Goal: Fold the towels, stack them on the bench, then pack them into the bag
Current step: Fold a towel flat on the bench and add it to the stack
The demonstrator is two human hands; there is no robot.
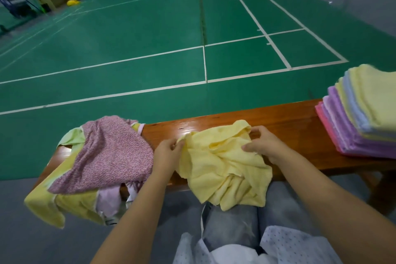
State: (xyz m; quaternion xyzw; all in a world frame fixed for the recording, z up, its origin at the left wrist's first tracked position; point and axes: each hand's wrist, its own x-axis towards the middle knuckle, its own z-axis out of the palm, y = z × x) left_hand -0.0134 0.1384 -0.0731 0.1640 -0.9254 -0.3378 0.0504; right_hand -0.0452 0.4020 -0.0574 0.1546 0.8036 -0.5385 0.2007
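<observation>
I see both hands' fingers pinching the crumpled yellow towel [222, 163], left hand [167, 152] at its left edge, right hand [262, 146] at its right, on the worktop [289, 122].

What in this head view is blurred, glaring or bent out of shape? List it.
Head view: the folded stack at the right edge is smeared soft; glare streaks the bench top; the wide lens bows the court lines; the yellow towel and both hands stay fairly sharp.
</observation>
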